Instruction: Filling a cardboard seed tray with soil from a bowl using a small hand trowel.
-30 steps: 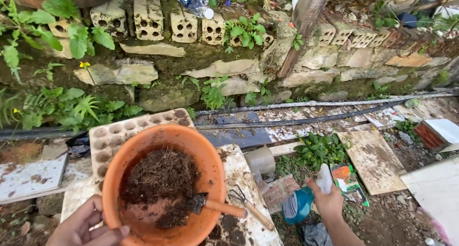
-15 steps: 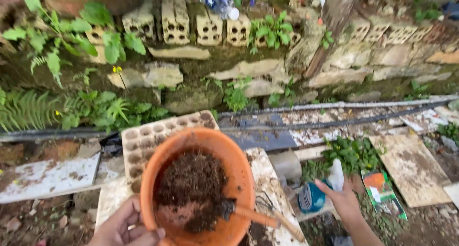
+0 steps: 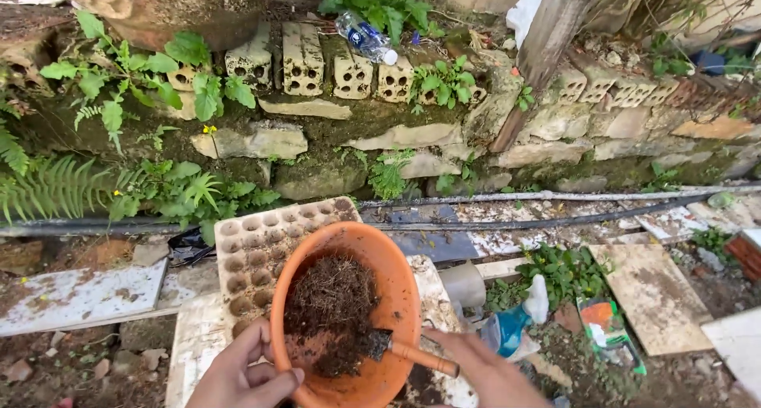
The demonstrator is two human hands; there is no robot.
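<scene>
An orange plastic pot sits tilted on a white board, partly filled with dark fibrous soil. My left hand grips the pot's near left rim. A small trowel with an orange handle rests inside the pot, its dark blade dug into the soil. At the pot's right edge, my right hand is closed around the end of that handle.
A brown seedling tray lies behind the pot. A blue bottle with a white top and a colourful packet lie on the ground at right. Black pipes run along a mossy stone-and-brick wall with ferns.
My right hand has come in from the ground at the right, by the blue bottle, and taken the trowel handle. My left hand has stayed on the pot's rim.
</scene>
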